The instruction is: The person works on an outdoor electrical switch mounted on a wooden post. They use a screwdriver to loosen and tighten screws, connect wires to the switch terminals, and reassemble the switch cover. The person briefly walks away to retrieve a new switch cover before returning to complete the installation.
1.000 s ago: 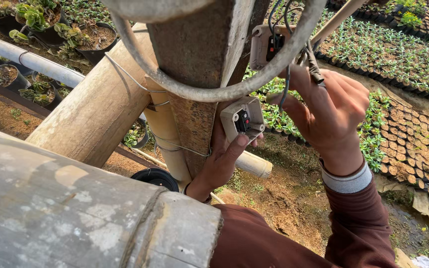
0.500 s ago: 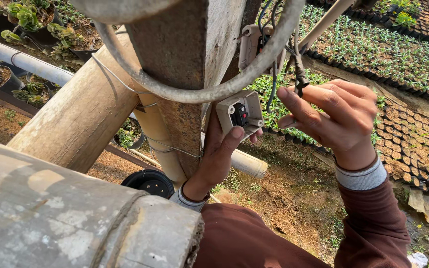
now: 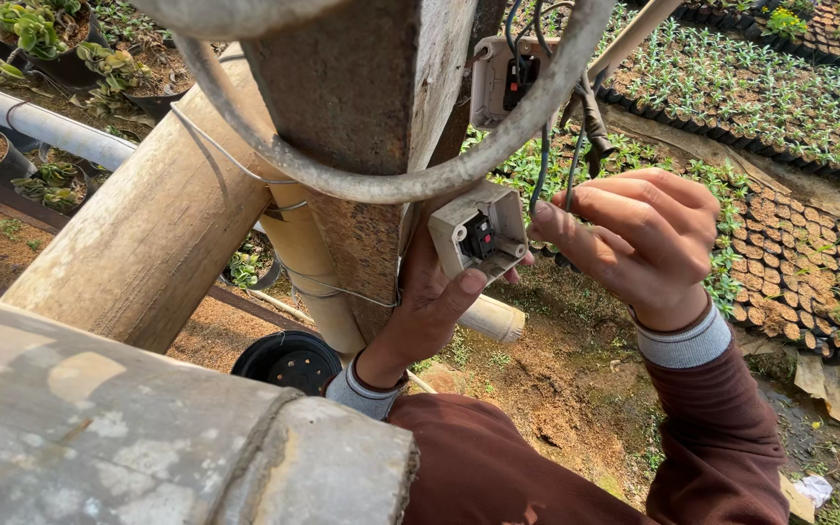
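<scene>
Switch box (image 3: 479,233) gripped by left hand (image 3: 430,301); right hand (image 3: 639,243) fingers pinch thin wires (image 3: 542,165)

Bare soil ground (image 3: 556,389) carries a black pot (image 3: 289,362) and seedling trays (image 3: 789,262).

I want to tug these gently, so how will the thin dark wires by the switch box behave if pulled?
The wires look thin and floppy, curving loosely from the wall box, so they would probably bend easily. The right hand pinches them; a hard tug might pull them loose.
</scene>
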